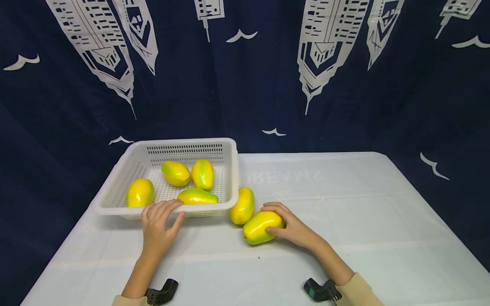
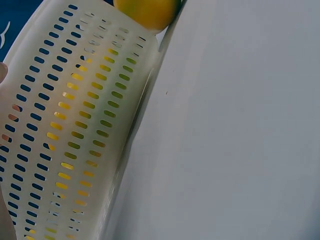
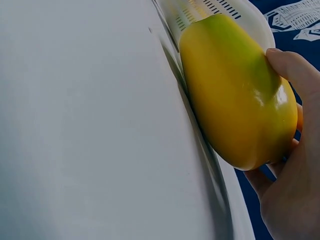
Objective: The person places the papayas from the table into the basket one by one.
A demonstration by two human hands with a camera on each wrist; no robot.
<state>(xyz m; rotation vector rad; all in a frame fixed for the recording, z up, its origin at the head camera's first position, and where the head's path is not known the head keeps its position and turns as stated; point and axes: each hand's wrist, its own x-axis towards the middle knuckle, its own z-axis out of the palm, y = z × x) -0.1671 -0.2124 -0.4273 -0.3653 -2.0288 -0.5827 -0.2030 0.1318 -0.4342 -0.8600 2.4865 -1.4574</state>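
Fruit (image 1: 260, 229) — yellow, glossy — sits in the curled right hand (image 1: 294, 229); left hand (image 1: 158, 226) grips the basket rim (image 1: 206, 208).

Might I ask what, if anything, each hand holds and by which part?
Right hand: a yellow oval fruit, by its right end. Left hand: a white plastic basket, by its near rim.

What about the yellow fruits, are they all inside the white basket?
No, one yellow fruit lies beside the white basket, and the right hand grips another fruit outside it.
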